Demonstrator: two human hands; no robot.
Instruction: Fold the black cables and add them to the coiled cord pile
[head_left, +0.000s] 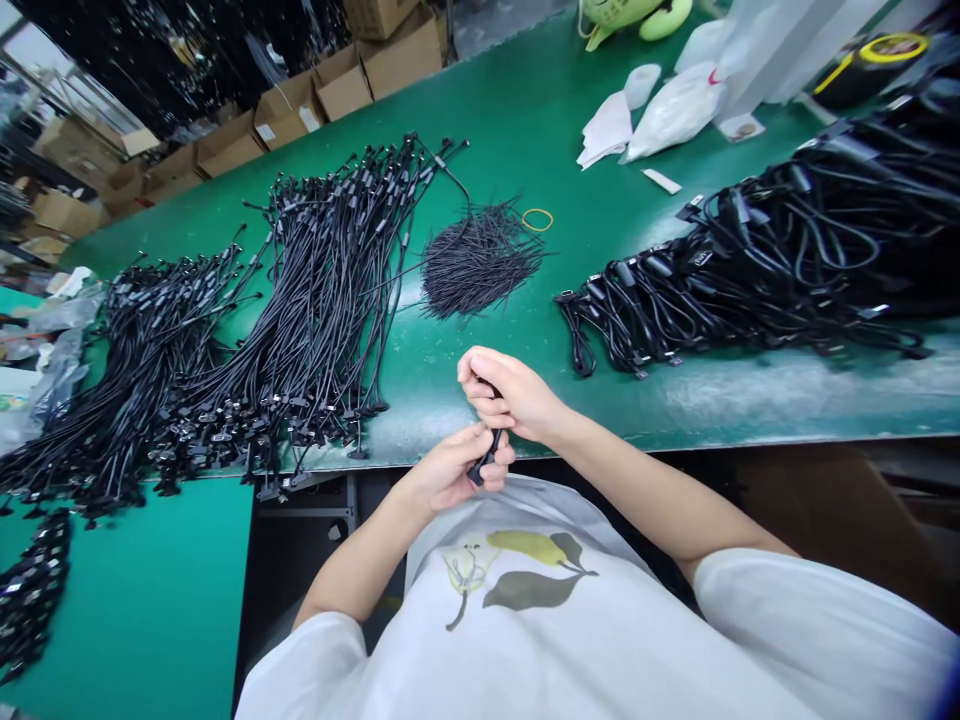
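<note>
My left hand [454,468] and my right hand [504,392] meet just in front of my chest, at the near edge of the green table [517,110]. Both are closed round a short black cable piece [487,455] held upright between them. The right hand grips its upper part, the left pinches its lower end. Most of the piece is hidden by my fingers. A small heap of thin black ties [476,260] lies on the table just beyond my hands.
A big spread of straight black cables [300,320] covers the table's left side. A pile of coiled black cables [765,265] lies at the right. A yellow rubber band [537,220], white plastic bags [675,110] and cardboard boxes [345,85] sit further back.
</note>
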